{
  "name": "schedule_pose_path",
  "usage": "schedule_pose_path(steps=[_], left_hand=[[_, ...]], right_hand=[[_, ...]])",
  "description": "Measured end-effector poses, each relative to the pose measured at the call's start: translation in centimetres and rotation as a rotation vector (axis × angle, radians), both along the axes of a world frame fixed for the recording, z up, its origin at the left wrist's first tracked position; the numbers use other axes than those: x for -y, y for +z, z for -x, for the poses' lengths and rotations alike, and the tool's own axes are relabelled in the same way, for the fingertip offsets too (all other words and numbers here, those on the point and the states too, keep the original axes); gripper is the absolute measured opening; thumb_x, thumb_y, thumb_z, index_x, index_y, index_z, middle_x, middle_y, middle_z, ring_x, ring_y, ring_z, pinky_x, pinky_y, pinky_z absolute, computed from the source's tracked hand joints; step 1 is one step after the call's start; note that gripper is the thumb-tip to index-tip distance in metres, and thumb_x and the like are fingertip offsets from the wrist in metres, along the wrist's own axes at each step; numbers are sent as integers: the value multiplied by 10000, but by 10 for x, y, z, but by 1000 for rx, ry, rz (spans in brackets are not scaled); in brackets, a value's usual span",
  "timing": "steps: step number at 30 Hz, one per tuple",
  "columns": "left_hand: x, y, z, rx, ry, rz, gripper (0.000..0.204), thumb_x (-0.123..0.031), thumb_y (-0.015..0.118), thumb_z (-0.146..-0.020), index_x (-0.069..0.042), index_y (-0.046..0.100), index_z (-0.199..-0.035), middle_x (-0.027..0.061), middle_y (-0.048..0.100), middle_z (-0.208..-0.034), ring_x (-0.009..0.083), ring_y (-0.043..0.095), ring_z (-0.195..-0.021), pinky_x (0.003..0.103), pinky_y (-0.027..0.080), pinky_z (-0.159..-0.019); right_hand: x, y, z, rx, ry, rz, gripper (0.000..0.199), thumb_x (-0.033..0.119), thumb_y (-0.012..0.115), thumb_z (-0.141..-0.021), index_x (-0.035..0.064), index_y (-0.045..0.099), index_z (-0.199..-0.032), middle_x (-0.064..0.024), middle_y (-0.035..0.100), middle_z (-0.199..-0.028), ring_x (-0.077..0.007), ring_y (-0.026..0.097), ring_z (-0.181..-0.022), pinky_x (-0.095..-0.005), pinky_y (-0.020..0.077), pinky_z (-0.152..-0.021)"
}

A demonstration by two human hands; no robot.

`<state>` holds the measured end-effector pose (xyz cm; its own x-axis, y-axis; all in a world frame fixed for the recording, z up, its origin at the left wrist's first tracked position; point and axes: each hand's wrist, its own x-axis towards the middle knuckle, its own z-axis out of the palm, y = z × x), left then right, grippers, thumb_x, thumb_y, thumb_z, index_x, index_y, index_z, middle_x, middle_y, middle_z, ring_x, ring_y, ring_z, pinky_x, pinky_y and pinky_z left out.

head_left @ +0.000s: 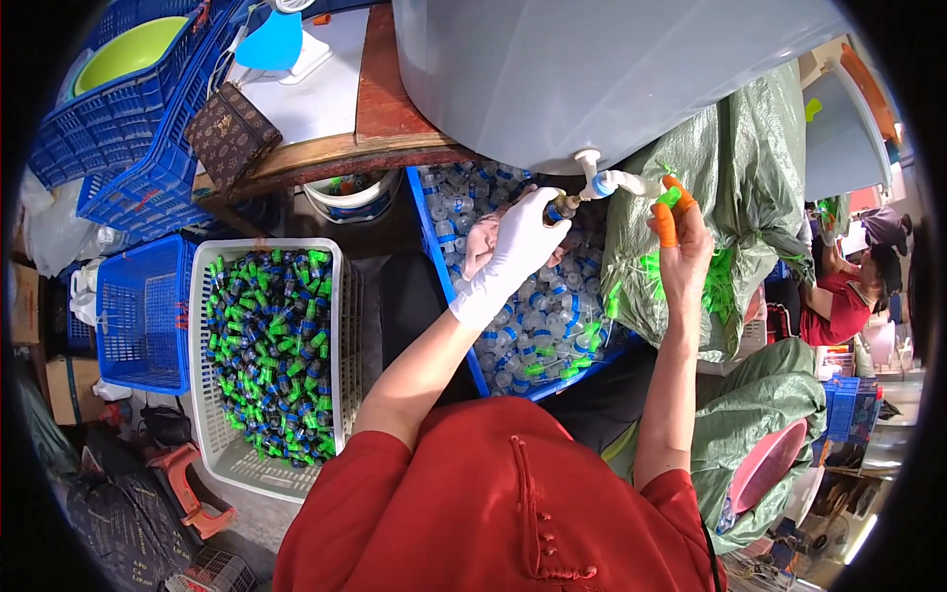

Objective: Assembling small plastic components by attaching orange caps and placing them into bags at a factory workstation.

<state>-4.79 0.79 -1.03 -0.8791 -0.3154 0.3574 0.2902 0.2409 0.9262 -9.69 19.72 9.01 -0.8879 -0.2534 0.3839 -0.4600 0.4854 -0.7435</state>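
My left hand, in a white glove, is closed round a small bottle with dark contents. The bottle is right under the white tap of a large grey tank; whether it touches the spout I cannot tell. My right hand wears orange finger covers and pinches a small bright green cap beside the tap's white handle. Below my hands, a blue crate holds many small clear bottles and a few green pieces. Beneath the gloved hand lies something pink, partly hidden.
On the left, a white basket is full of small dark bottles with green tops. Blue crates stand farther left. A green woven sack with green pieces stands at right. A brown patterned purse lies on the table. Another person sits far right.
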Motion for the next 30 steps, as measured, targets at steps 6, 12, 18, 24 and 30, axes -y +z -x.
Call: schedule_pose_path(steps=[6, 12, 18, 24, 30], left_hand=[[5, 32, -26, 396, -119, 27, 392, -140, 711, -817, -22, 592, -1171, 139, 687, -970, 200, 678, -844, 299, 521, -724], [-3, 10, -36, 282, -342, 42, 414, -155, 730, -809, -34, 598, -1182, 131, 689, -958, 174, 669, -841, 291, 516, -724], [-9, 0, -40, -2, -269, 24, 434, -156, 732, -811, -38, 595, -1205, 128, 680, -951, 156, 638, -775, 291, 501, -712], [-1, -2, -41, 37, -392, 101, 445, -181, 722, -827, -36, 590, -1227, 137, 673, -945, 177, 624, -716, 327, 496, -669], [13, 20, -52, 150, -644, 183, 443, -238, 708, -843, -41, 595, -1223, 135, 669, -943, 186, 620, -713, 324, 489, -659]], right_hand=[[7, -4, -19, 151, 152, 377, 356, 88, 598, -949, -2, 538, -1288, -73, 670, -965, -120, 649, -904, -260, 522, -826], [12, -19, -26, 357, 305, 353, 355, 69, 608, -937, 6, 538, -1279, -67, 654, -1018, -139, 640, -940, -279, 509, -870], [4, -45, -27, 366, 450, 178, 354, 52, 662, -886, 55, 593, -1233, -4, 643, -932, -117, 616, -879, -259, 488, -821], [0, -16, -44, 326, 331, -101, 292, 31, 717, -811, 51, 645, -1093, -17, 636, -877, -127, 613, -833, -270, 476, -749], [-7, -4, -50, 194, 471, -325, 271, 59, 747, -786, 32, 630, -1029, -90, 644, -871, -214, 632, -818, -310, 487, -716]])
